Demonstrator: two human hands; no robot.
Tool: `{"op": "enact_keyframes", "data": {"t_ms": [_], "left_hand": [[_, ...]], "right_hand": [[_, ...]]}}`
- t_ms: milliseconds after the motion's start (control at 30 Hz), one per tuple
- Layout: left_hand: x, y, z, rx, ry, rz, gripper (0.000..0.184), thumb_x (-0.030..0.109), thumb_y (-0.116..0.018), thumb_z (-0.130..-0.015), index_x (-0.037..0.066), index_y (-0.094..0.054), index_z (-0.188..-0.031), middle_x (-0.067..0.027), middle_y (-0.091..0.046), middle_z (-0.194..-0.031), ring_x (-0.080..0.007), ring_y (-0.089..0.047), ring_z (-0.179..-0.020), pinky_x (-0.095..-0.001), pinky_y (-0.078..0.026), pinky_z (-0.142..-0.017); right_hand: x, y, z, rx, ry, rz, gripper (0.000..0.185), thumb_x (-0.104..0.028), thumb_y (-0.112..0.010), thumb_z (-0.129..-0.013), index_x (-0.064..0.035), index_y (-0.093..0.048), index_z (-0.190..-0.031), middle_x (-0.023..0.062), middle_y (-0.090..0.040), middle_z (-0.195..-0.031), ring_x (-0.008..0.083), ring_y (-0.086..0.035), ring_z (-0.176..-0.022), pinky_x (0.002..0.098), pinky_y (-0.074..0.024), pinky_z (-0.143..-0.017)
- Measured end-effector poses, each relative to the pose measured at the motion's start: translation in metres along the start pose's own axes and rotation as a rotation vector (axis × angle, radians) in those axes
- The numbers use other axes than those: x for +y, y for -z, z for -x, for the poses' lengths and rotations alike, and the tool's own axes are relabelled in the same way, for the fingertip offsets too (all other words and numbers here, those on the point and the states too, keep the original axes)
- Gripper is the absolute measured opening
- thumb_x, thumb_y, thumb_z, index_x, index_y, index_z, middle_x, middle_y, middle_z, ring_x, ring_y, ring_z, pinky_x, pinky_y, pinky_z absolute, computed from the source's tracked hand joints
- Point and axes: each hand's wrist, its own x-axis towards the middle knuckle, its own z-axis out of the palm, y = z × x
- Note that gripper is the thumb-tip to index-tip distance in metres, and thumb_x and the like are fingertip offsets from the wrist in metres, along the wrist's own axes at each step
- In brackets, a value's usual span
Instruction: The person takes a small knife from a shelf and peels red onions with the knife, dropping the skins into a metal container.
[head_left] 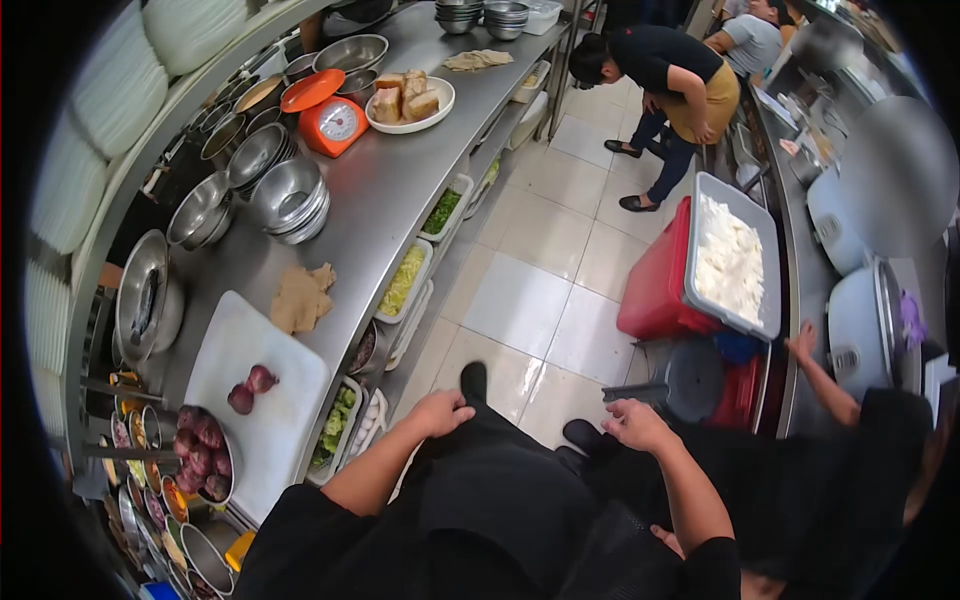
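My left hand (440, 412) is closed at the edge of my black apron (500, 490), its fingers curled on the dark cloth. Out in front of my body on the other side, my right hand (640, 424) has its fingers bent together; what they hold, if anything, is too small to make out. Just beyond it is a dark grey flat-edged object (636, 394); I cannot tell whether the hand touches it. To my left, two red onions (252, 388) lie on a white cutting board (215, 335), beside a bowl of several more onions (203, 455).
The steel counter (370, 200) holds an orange scale (333, 118), a plate of meat chunks (405, 100) and stacked bowls (290, 200). A white-filled tub (730, 250) rests on a red bin (655, 270). One person (665, 80) bends over ahead; another's arm (825, 375) reaches in at right.
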Motion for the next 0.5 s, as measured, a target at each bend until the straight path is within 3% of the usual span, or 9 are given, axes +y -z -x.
{"op": "enact_keyframes", "data": {"t_ms": [200, 367, 500], "left_hand": [[0.061, 0.122, -0.166, 0.358, -0.097, 0.234, 0.037, 0.036, -0.066, -0.087, 0.003, -0.066, -0.105, -0.0204, -0.065, -0.107, -0.0376, -0.064, -0.095, -0.0443, -0.051, -0.084], [0.123, 0.247, -0.297, 0.841, -0.372, 0.249, 0.026, 0.026, -0.063, -0.089, 0.004, -0.065, -0.103, -0.0182, -0.062, -0.106, -0.0384, -0.06, -0.1, -0.0452, -0.049, -0.088], [0.151, 0.313, -0.377, 0.966, -0.349, 0.206, 0.024, 0.022, -0.064, -0.089, 0.004, -0.064, -0.104, -0.0156, -0.061, -0.117, -0.035, -0.058, -0.109, -0.0427, -0.047, -0.094]], "right_hand": [[0.024, 0.06, -0.104, 0.019, -0.124, 0.009, 0.042, -0.03, -0.068, -0.085, 0.0012, -0.066, -0.113, 0.0235, -0.067, -0.106, 0.038, -0.065, -0.1, 0.0427, -0.0512, -0.089], [0.057, 0.101, -0.156, -0.086, -0.299, 0.094, 0.04, -0.029, -0.07, -0.083, 0.0023, -0.067, -0.109, 0.022, -0.07, -0.1, 0.0374, -0.067, -0.095, 0.0411, -0.0528, -0.086], [0.079, 0.114, -0.193, -0.059, -0.406, 0.01, 0.04, -0.031, -0.069, -0.084, 0.0002, -0.067, -0.11, 0.0219, -0.07, -0.099, 0.0373, -0.068, -0.094, 0.0417, -0.053, -0.085]]}}
